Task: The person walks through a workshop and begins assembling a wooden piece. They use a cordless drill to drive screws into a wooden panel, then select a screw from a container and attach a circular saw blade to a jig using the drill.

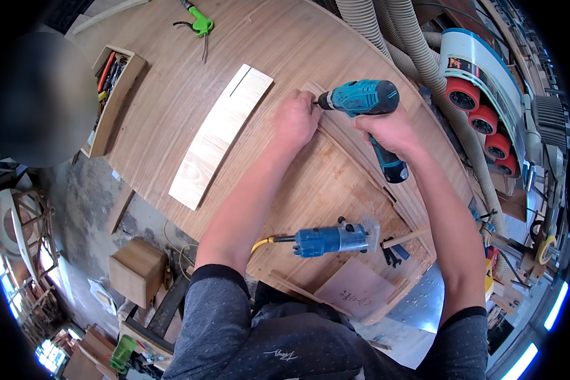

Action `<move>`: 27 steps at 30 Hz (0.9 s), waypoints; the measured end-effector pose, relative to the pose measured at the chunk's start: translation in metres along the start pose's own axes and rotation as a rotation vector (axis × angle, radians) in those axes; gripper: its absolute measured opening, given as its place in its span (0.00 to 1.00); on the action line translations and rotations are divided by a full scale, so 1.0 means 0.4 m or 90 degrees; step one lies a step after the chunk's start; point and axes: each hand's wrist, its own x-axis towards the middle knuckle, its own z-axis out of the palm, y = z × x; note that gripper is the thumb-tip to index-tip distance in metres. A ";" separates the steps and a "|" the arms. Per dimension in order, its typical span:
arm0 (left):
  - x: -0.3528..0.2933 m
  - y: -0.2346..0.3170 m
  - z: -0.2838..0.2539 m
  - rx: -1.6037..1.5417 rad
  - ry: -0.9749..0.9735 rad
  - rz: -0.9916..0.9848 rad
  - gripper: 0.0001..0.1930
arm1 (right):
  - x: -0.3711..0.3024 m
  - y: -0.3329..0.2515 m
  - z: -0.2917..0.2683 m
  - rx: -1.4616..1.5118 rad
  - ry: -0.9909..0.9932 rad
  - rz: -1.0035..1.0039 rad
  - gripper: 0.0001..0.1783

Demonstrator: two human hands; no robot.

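Observation:
My right hand (389, 131) grips the handle of a teal and black cordless drill (364, 98), which lies on its side in the air with its chuck toward the left. My left hand (296, 118) is closed right at the drill's tip, fingertips pinched; what they hold there is hidden. Beneath both hands runs a long wooden strip (354, 155) fixed across the wooden tabletop (158, 126). Left of my left hand lies a pale board (221, 139) with a narrow slot near its far end. Closer to my body, a blue trim router (332, 240) rests on its side.
A green air blow gun (202, 24) lies at the far side, and a wooden box of hand tools (121, 95) at the left edge. Wrenches (391, 254) and a marked panel (359, 288) sit nearby. Ribbed hoses (418, 44) and a red-wheeled feeder (481, 117) flank the right.

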 end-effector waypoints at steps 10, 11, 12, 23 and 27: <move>0.024 -0.016 0.011 0.013 -0.016 0.023 0.12 | 0.027 -0.045 -0.022 -0.120 -0.022 0.027 0.07; 0.024 -0.017 0.013 0.012 -0.012 0.026 0.12 | 0.032 -0.042 -0.024 -0.117 -0.024 0.030 0.07; 0.023 -0.017 0.016 0.011 -0.008 0.029 0.12 | 0.036 -0.042 -0.025 -0.114 -0.026 0.033 0.07; 0.024 -0.023 0.022 0.058 0.009 0.065 0.09 | 0.042 -0.155 -0.007 -0.238 -0.049 0.014 0.08; 0.032 -0.021 0.023 0.053 0.005 0.067 0.09 | 0.051 -0.181 -0.009 -0.280 -0.067 0.034 0.07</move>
